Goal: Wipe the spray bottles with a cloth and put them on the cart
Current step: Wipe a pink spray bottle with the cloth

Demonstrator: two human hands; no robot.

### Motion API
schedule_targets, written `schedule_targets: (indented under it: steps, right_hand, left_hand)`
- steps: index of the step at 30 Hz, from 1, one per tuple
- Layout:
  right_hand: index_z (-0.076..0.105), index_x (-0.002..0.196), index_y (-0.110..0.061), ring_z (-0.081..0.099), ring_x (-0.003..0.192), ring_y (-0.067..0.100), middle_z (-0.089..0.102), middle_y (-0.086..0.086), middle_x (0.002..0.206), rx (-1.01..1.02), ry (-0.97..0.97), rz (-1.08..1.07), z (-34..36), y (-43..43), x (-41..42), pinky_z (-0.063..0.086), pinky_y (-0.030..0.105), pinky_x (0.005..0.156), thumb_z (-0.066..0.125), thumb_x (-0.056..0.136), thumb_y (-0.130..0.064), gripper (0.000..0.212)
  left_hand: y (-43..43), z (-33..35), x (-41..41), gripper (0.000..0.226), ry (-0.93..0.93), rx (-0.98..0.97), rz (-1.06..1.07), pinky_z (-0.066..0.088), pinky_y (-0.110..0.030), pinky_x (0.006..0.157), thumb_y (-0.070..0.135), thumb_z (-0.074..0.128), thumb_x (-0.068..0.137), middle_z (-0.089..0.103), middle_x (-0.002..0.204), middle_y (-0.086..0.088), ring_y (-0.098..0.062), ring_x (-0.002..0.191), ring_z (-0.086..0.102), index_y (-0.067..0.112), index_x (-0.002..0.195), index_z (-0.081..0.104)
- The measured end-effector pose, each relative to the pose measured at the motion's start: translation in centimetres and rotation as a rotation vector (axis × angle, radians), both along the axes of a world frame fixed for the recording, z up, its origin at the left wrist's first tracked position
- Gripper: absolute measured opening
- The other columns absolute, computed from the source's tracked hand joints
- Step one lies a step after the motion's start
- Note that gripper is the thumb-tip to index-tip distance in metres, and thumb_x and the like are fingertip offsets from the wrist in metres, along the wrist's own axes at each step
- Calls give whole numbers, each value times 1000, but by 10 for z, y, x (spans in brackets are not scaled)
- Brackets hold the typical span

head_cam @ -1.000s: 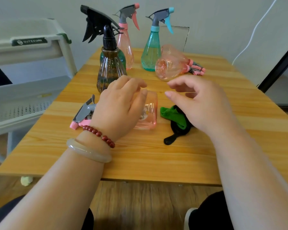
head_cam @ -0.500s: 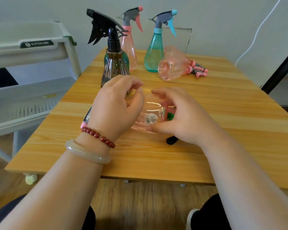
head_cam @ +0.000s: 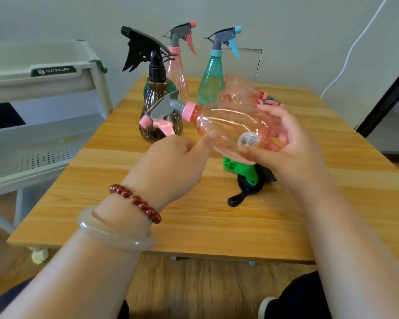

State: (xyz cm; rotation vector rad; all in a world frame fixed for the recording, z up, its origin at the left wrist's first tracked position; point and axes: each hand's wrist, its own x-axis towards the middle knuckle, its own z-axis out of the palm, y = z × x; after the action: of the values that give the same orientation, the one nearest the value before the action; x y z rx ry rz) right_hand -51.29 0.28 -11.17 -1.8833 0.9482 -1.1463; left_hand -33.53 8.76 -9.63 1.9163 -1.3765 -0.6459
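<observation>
The cart (head_cam: 55,93) stands off the surface's (head_cam: 194,226) left edge. Above the surface's middle, the pink spray bottle (head_cam: 228,125) lies sideways, the right hand (head_cam: 293,153) with its grip curled round the base. The left hand (head_cam: 171,162) touches the bottle with one straight finger. The green cloth (head_cam: 240,169) lies beneath.

Partly seen: green cloth (head_cam: 235,168), lying at six o'clock of the held pink bottle (head_cam: 230,127), its far part disappearing under that bottle and the right hand (head_cam: 295,153). The sticker (head_cam: 248,139) is showing print too small to read. The cart (head_cam: 44,74), at nine o'clock, is running off the edge. The dark green bottle (head_cam: 147,89) is hiding behind the brown bottle (head_cam: 157,125) — only slivers showing.
</observation>
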Motion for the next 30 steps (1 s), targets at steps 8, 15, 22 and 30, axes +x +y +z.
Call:
schedule_targets:
  steps: [8,15,22,30]
  right_hand:
    - [45,132,-43,58,115,1,53,-19,128,7,40,98,-9,15,20,55,29,93,89,54,-48,90]
    - [40,149,-33,51,120,-4,47,-20,128,59,155,187,-17,16,28,48,27,104,79,54,-55,105]
    - [37,150,-32,38,136,12,43,-8,146,-192,626,-25,-8,14,33,32,23,102,69,85,-50,75]
    - [21,156,-30,18,148,29,16,4,163,-3,1085,-128,-21,8,39,21,46,120,37,103,-46,57]
  left_hand:
    - [-12,-15,-9,90,618,-292,40,58,-42,89,80,64,68,71,114,9,-12,103,70,30,140,44]
    - [-11,-20,-4,65,339,-442,41,49,-14,50,51,72,76,67,92,10,3,71,64,24,131,50]
    - [-18,-30,25,76,46,-364,91,41,-1,74,53,74,76,47,123,6,6,93,48,31,143,44]
    - [-12,-33,49,61,105,-405,240,34,8,62,35,77,82,49,97,27,29,75,44,21,133,46]
